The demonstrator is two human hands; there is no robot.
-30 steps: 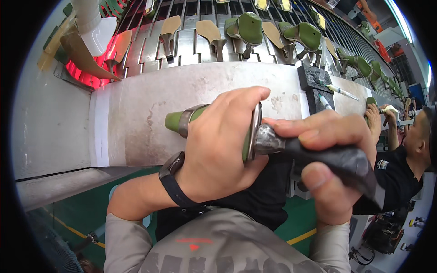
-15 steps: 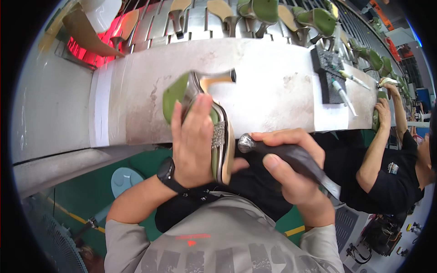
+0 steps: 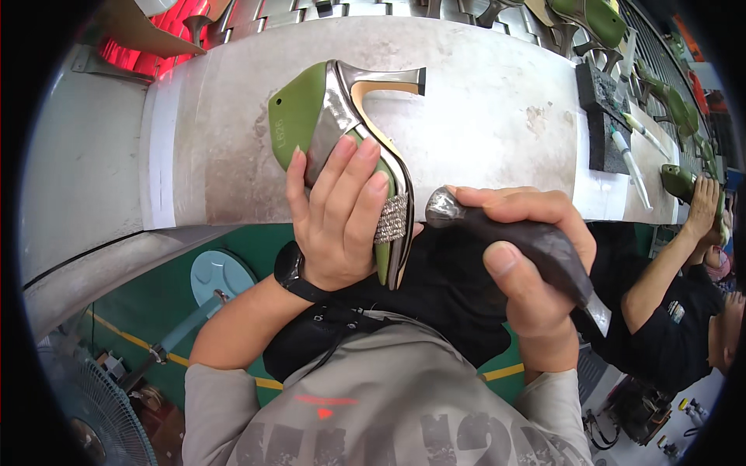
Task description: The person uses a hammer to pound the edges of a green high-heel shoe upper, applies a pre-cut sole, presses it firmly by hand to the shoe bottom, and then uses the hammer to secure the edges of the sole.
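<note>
A high-heeled shoe with metallic silver leather stands over the bench's near edge, its heel pointing right. Inside it sits a green shoe last, and a glittering rhinestone strap crosses near the toe. My left hand is closed around the shoe from the left, fingers along its side; the thumb is mostly hidden behind it. My right hand grips a dark hand tool with a rounded metal knob at one end and a flat metal tip at the other. The knob is just right of the sole, apart from it.
A pale, stained bench spans the front. Green lasts with heels stand on the slatted conveyor beyond it. At right, a black foam block holds white pen-like tools. A co-worker's hand works farther right. A fan stands lower left.
The shoe has turned in my left hand, showing more of its silver side. My right hand and tool have shifted slightly up and right in view. The co-worker's hands have moved right.
</note>
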